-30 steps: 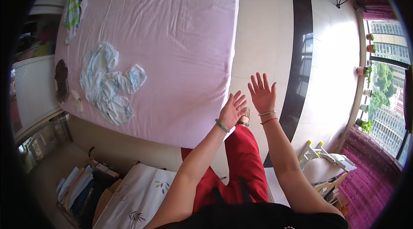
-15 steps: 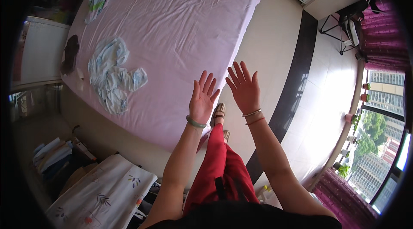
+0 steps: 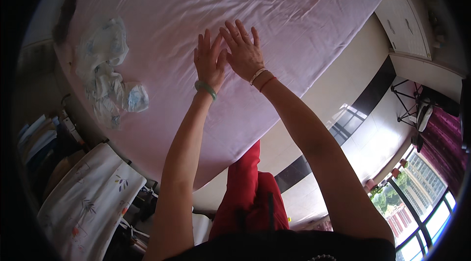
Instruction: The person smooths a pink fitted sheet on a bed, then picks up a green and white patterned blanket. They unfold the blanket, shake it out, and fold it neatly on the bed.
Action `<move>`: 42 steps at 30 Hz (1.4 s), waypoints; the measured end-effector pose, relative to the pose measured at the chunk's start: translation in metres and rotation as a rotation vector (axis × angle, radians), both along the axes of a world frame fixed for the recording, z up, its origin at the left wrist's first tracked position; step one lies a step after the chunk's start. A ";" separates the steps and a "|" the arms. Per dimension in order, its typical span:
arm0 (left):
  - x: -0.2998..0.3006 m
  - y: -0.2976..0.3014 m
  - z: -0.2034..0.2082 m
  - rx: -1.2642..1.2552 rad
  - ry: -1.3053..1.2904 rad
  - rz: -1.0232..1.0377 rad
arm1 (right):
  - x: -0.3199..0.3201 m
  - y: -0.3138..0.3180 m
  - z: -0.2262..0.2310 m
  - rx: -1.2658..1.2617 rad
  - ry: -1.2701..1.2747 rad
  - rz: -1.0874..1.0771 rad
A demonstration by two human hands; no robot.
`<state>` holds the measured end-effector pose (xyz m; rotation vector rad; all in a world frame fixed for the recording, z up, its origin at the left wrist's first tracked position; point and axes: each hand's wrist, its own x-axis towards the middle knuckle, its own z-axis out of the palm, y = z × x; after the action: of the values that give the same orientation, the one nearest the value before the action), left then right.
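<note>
Both my hands lie flat on a pale pink bed sheet (image 3: 274, 11) that covers a wide bed. My left hand (image 3: 208, 61) is spread with fingers apart and wears a green bangle at the wrist. Right beside it, touching at the thumb side, my right hand (image 3: 241, 51) is also spread flat, with a pale bracelet and a red cord on the wrist. Neither hand holds anything. A crumpled white and light-blue cloth (image 3: 105, 72) lies on the sheet to the left of my hands, well apart from them.
A white drawer cabinet (image 3: 405, 23) stands at the upper right beside the bed. A white leaf-printed fabric (image 3: 83, 202) sits at the lower left, with stacked items behind it. My red trouser leg (image 3: 248, 190) is below the bed edge. A window (image 3: 417, 197) fills the lower right.
Both hands have moved from beyond the bed's edge up onto the middle of the pink sheet, and now rest side by side. The view has shifted toward the bed.
</note>
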<state>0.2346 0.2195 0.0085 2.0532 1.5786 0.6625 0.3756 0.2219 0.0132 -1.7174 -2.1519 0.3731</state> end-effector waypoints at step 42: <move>0.302 0.245 -0.014 -0.029 0.291 0.276 | 0.250 0.330 -0.002 0.028 0.123 0.435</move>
<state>0.5364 0.4647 -0.0051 1.9985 2.0499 0.4426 0.6252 0.5518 0.0108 -1.1651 -2.4130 0.5418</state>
